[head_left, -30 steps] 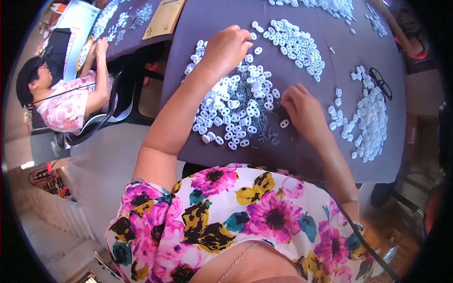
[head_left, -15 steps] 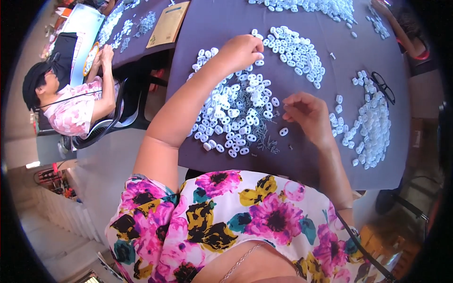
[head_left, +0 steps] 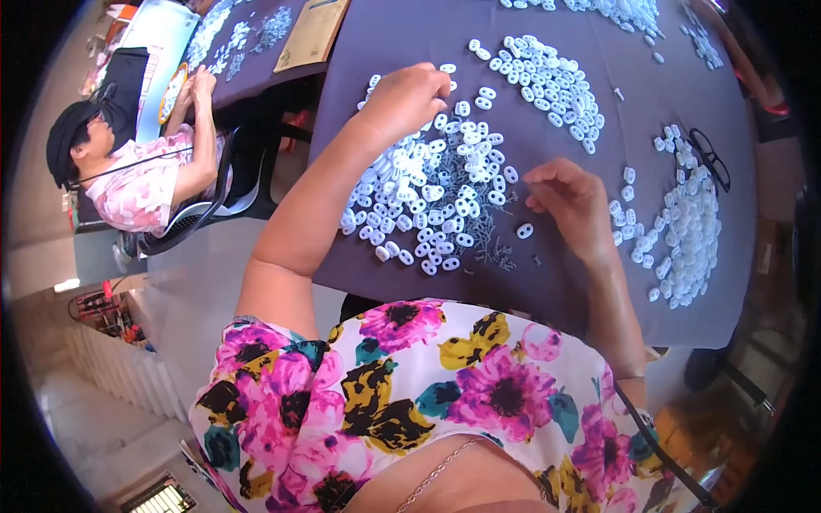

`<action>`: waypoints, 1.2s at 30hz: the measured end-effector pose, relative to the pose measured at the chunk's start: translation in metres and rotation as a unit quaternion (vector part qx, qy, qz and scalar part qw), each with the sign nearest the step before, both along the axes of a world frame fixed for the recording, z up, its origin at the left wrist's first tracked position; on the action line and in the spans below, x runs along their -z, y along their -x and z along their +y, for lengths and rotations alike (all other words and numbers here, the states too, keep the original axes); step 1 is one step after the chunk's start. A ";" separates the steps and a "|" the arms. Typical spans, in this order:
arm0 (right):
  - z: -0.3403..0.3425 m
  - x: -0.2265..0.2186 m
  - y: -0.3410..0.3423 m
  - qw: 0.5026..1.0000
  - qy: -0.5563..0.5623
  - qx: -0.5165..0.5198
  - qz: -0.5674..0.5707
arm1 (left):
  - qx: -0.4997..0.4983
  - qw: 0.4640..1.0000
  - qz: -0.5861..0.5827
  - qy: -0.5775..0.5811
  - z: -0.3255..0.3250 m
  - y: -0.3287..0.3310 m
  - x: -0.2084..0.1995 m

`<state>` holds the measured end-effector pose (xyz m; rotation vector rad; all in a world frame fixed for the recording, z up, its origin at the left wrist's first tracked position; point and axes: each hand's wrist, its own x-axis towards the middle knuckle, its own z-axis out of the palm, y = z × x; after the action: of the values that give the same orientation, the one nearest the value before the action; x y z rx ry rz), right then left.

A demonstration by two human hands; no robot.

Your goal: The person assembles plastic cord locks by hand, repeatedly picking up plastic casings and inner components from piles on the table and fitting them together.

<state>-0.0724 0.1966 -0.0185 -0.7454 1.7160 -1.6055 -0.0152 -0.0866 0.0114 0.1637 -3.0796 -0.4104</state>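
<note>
A loose pile of small white oval pieces (head_left: 395, 190), each with two dark holes, lies in front of me, mixed with small grey screws (head_left: 487, 239). At the pile's far edge is my left hand (head_left: 409, 101), fingers curled together above the pieces; whatever is in its grip is hidden. My right hand (head_left: 575, 205) hovers just right of the pile. Its fingers are half bent, thumb and forefinger stand apart, and nothing shows between them. A single white oval piece (head_left: 524, 231) rests on the dark tablecloth (head_left: 547, 286) close to that hand.
Another group of white oval pieces (head_left: 556, 90) lies farther back. To the right, a heap of whitish pieces (head_left: 687, 235) sits beside black-framed glasses (head_left: 710, 158). A person in a pink top (head_left: 141, 184) works at the left-hand table, near a brown envelope (head_left: 312, 34).
My left hand has shifted left along the pile's far edge, uncovering two white pieces that sat by its fingers. The right hand stays near the same spot. My view has shifted slightly.
</note>
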 end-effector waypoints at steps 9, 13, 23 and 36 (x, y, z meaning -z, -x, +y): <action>-0.002 0.000 -0.001 1.000 0.010 0.012 0.015 | 0.023 0.994 0.025 -0.108 0.008 0.008 0.010; -0.002 0.001 -0.001 1.000 0.005 0.016 0.010 | 0.032 0.993 0.020 -0.115 0.008 0.011 0.009; 0.000 0.000 -0.006 0.999 -0.009 -0.034 0.002 | -0.031 0.843 -0.018 -0.536 0.032 -0.001 -0.009; -0.004 -0.011 -0.013 0.995 0.063 0.000 -0.083 | 0.007 0.838 -0.041 -0.543 0.096 -0.029 -0.002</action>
<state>-0.0591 0.1925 -0.0076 -0.6521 1.5085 -1.7377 0.0142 0.0095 0.0133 0.1671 -2.4764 -2.1082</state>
